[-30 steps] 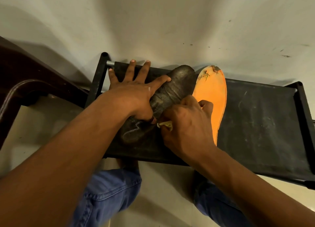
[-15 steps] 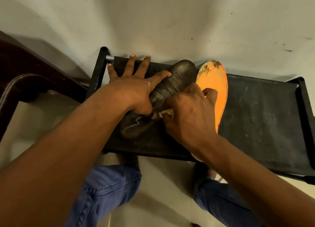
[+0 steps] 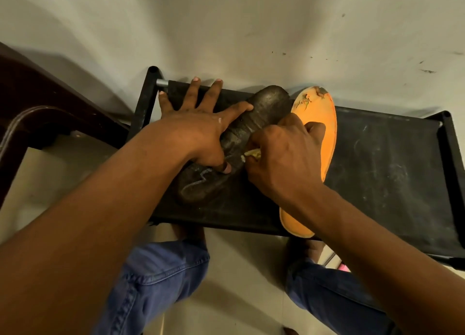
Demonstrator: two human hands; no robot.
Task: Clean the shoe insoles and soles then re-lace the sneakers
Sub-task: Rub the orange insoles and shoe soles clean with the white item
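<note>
A dark insole (image 3: 266, 108) lies diagonally on the black fabric shelf (image 3: 390, 163), with a pale squiggle near its heel. My left hand (image 3: 198, 130) presses flat on it, fingers spread, thumb at the heel end. My right hand (image 3: 284, 156) is curled round a small yellowish scrubber (image 3: 253, 153), only its tip showing, held against the insole's middle. An orange insole (image 3: 324, 123), worn at the toe, lies to the right, partly under my right hand and hanging over the shelf's front edge.
The shelf stands against a pale wall (image 3: 251, 32). Dark wooden furniture (image 3: 37, 108) is at the left. My knees in blue jeans (image 3: 156, 279) are below, over a tiled floor. Something pink (image 3: 343, 268) shows under the shelf's right front.
The view has tilted slightly. My right hand has shifted a little along the dark insole with the scrubber. My left hand still presses the insole down.
</note>
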